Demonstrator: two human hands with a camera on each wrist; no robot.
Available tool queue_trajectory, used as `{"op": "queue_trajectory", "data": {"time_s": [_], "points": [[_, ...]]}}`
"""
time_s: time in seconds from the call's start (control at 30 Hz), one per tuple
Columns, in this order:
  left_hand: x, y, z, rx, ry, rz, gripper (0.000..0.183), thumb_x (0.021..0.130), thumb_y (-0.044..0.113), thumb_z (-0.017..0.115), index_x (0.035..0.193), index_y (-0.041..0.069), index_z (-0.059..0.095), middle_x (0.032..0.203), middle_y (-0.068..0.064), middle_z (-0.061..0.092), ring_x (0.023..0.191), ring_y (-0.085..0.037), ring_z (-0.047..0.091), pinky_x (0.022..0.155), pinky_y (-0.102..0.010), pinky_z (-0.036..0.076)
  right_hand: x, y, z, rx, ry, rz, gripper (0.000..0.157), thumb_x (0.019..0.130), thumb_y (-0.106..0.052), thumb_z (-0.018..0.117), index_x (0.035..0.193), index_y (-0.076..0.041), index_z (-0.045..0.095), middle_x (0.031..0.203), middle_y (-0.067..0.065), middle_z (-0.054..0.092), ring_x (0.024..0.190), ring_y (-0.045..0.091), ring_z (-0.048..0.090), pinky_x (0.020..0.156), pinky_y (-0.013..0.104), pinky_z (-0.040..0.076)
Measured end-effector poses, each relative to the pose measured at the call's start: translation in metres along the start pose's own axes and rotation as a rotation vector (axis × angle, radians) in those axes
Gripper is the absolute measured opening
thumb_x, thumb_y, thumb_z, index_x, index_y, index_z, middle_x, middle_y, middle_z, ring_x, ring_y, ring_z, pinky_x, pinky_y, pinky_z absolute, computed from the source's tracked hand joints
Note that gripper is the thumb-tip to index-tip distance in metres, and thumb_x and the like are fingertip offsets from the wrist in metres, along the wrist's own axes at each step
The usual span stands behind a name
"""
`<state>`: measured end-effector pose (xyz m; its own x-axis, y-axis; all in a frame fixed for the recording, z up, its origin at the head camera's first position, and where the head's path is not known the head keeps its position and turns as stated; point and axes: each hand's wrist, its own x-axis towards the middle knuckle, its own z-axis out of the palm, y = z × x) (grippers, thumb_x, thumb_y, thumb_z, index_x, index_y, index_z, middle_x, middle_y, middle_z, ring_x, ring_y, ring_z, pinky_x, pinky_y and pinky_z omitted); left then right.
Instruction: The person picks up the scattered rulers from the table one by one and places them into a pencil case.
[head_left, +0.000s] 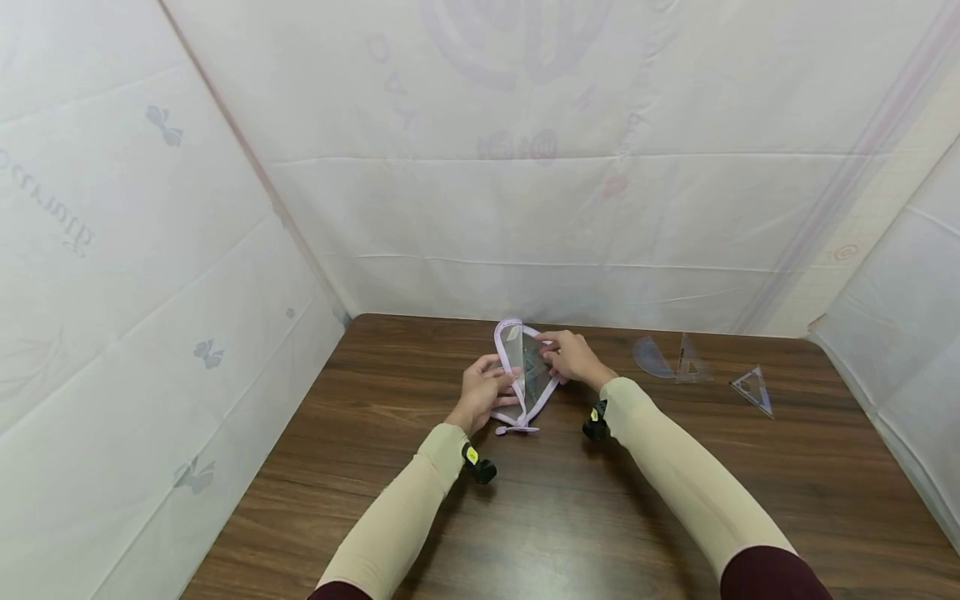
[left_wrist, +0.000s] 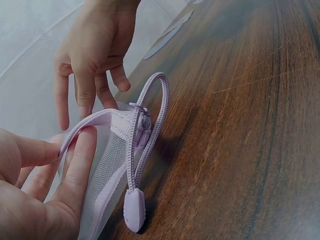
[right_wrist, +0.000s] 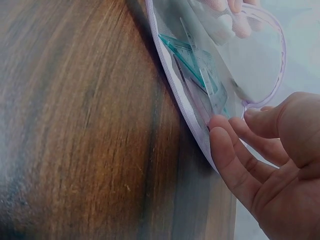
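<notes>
A clear mesh zip pouch (head_left: 499, 343) with lilac trim stands open near the table's back edge. My left hand (head_left: 480, 392) pinches one side of its rim, thumb on one face and fingers on the other. On the opposite side, my right hand (head_left: 570, 357) has loosely bent fingers at the opening, thumb apart from them. Those fingertips are close to a clear ruler (right_wrist: 200, 65) inside; contact is hard to tell. Beside the ruler lies a teal-edged set square (right_wrist: 175, 47). A lilac cord pull (left_wrist: 134, 210) hangs from the pouch's near end.
To the right on the brown wooden table (head_left: 540, 517) lie a clear protractor (head_left: 652, 358) and two clear set squares, one upright-looking (head_left: 690, 367) and one farther right (head_left: 752, 390). White sheeting (head_left: 465, 208) rises behind the table and at both sides.
</notes>
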<state>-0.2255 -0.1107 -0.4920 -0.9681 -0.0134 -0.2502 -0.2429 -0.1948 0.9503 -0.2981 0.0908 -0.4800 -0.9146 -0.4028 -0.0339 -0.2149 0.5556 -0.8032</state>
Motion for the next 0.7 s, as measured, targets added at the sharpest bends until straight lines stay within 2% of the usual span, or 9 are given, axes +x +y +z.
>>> {"op": "queue_trajectory", "data": {"time_s": [0.33, 0.7], "points": [[0.0005, -0.0008, -0.0006, -0.001, -0.005, -0.006, 0.037, 0.095, -0.007, 0.066, 0.13, 0.002, 0.057, 0.12, -0.017, 0.072, 0.073, -0.018, 0.065, 0.072, -0.043, 0.066, -0.0005, -0.0001, -0.0001, 0.009, 0.0, 0.014, 0.042, 0.101, 0.001, 0.06, 0.143, -0.004, 0.058, 0.118, 0.02, 0.072, 0.068, 0.024, 0.07, 0.048, 0.032, 0.06], [-0.0015, 0.0023, -0.0014, -0.006, -0.007, -0.009, 0.038, 0.097, -0.006, 0.065, 0.132, 0.001, 0.056, 0.121, -0.019, 0.072, 0.074, -0.021, 0.069, 0.072, -0.043, 0.066, -0.0065, 0.0052, -0.0083, -0.052, 0.011, -0.046, 0.042, 0.101, -0.003, 0.063, 0.143, -0.003, 0.058, 0.117, 0.02, 0.073, 0.069, 0.024, 0.07, 0.046, 0.03, 0.057]]}}
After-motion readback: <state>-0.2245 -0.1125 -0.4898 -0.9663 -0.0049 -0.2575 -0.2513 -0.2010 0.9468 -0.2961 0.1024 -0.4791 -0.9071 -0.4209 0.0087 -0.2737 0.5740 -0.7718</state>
